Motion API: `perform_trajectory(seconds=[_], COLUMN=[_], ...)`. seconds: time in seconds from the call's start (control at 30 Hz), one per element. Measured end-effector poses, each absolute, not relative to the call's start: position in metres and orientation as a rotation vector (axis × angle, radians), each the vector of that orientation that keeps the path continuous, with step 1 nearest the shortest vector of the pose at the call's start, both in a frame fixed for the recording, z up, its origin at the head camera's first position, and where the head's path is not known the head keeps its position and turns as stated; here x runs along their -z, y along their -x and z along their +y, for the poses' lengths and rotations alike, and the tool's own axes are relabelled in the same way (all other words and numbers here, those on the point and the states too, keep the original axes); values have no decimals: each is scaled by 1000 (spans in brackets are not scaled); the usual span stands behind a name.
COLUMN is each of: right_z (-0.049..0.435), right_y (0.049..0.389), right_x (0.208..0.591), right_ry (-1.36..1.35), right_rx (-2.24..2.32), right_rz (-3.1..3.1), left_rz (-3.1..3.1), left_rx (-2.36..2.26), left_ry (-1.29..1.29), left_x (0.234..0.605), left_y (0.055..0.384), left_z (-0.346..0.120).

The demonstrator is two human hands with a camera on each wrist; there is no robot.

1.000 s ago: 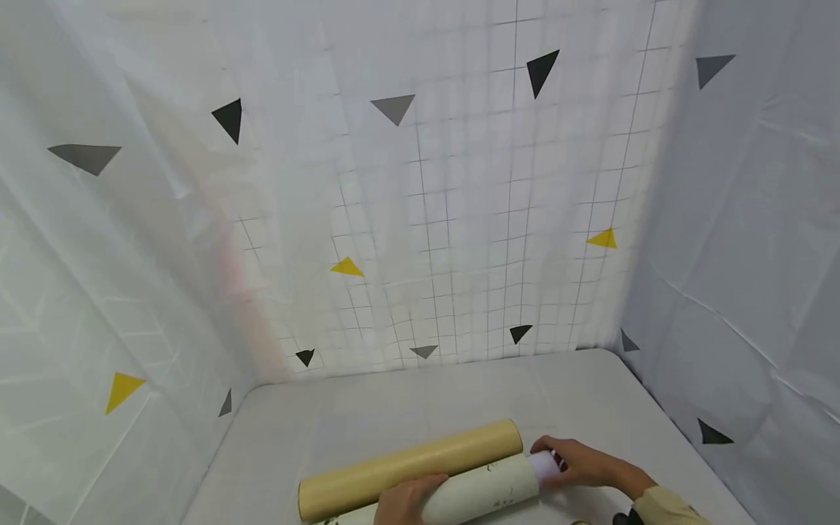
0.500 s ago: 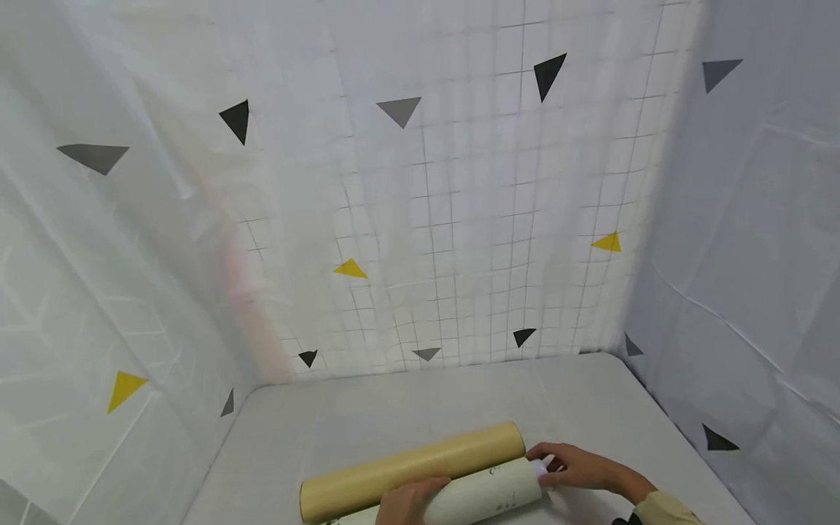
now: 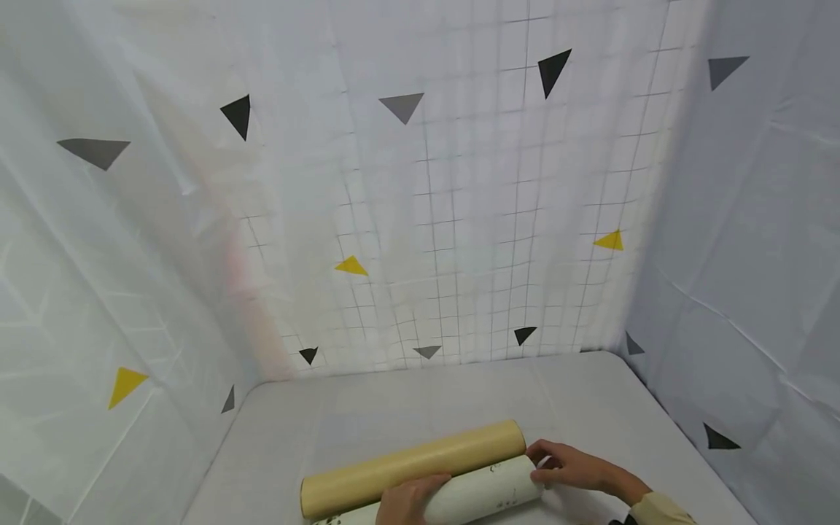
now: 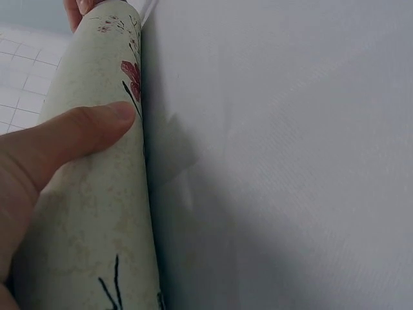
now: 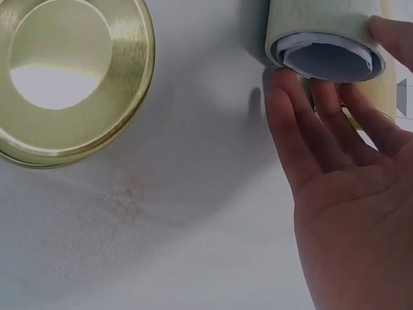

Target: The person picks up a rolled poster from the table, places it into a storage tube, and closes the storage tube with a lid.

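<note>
My left hand [image 3: 407,502] grips the white tube [image 3: 488,490], thumb across it; the tube lies near 6 o'clock in the head view, its open end between 2 and 3. There my right hand [image 3: 569,468] stays loosely spread, fingertips at the rim. White paper [image 5: 329,41] lines the mouth. I'd best brace against the tan tube [image 3: 413,467] at 12 o'clock, and press the paper evenly, lest its edge crumple.
</note>
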State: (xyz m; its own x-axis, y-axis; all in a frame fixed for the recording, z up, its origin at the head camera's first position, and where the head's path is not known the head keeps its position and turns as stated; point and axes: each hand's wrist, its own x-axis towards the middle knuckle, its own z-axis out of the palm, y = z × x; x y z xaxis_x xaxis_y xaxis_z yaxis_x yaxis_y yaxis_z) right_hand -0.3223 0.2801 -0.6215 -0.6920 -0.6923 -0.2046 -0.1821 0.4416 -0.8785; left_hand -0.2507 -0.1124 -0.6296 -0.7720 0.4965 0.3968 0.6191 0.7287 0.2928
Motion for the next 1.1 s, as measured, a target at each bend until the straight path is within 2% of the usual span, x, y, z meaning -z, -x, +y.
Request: perform_trajectory(seconds=[0.2,0.57,0.8,0.97,1.03,1.1], right_z=[267,255,265,284,294,296], right_y=[308,299,298,312,320,317], right_x=[605,600,599,614,626,623], right_ry=[644,548,612,762,926,927], right_rx=[1274,1318,1247,1184,1119,1141], right_rz=[2150,2106,2164,2159,2162,2145], left_rz=[-2691,-2690,-2736,-2770,-2761,-2738], left_rx=[608,580,604,592,595,588], left_ry=[855,829,820,792,801,820], left_x=[628,630,629,627,627,628], left_y=[250,250,251,249,249,249], left_z=[-111,-112,-109,-109,-110,-111])
